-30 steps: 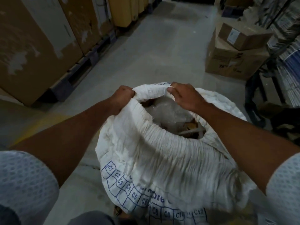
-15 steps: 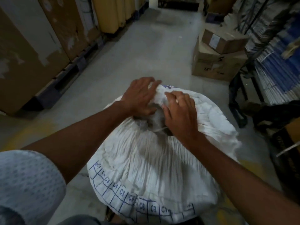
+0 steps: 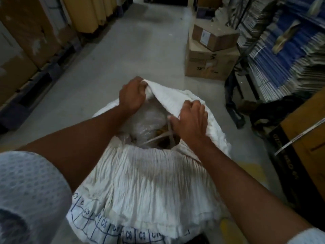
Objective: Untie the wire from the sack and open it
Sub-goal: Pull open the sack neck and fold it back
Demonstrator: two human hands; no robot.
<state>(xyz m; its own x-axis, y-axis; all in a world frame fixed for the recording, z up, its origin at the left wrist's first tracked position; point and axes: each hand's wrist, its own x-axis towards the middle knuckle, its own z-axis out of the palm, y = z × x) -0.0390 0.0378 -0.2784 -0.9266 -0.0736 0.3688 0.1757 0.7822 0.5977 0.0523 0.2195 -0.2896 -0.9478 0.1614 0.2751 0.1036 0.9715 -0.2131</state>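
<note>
Gripping the far rim of the sack [image 3: 154, 182], the person works at widening its mouth; the task appears to be in its last stage. No wire can be seen tied round the neck, so the untying is judged done, though the wire itself cannot be found in the head view. The mouth gapes at the centre of the frame, showing a clear plastic bag [image 3: 149, 120] and pale straps [image 3: 158, 137] inside. The cloth below the opening is pleated from its former gathering. What is left, by this judgement, is to spread the rim fully and fold it down.

The sack stands on the concrete floor [image 3: 133, 50] of an aisle, at the centre and toward 6 o'clock, with blue printed cells along its lower edge.

The left hand [image 3: 131, 95] lies at 12 o'clock of the opening, fingers closed on a peak of the rim and lifting it. The right hand [image 3: 190, 120] lies at 3 o'clock of the opening, knuckles up, fingers curled and clamped on the rim fold. Both forearms reach forward from 7 and 5 o'clock, converging on the mouth, the hands apart from each other along the far edge.

Stacked cardboard boxes [image 3: 211, 55] sit at 1 o'clock, shelving with blue-edged stock [image 3: 288, 55] at 2 o'clock, and tall cartons on pallets [image 3: 26, 41] at 10 o'clock.
</note>
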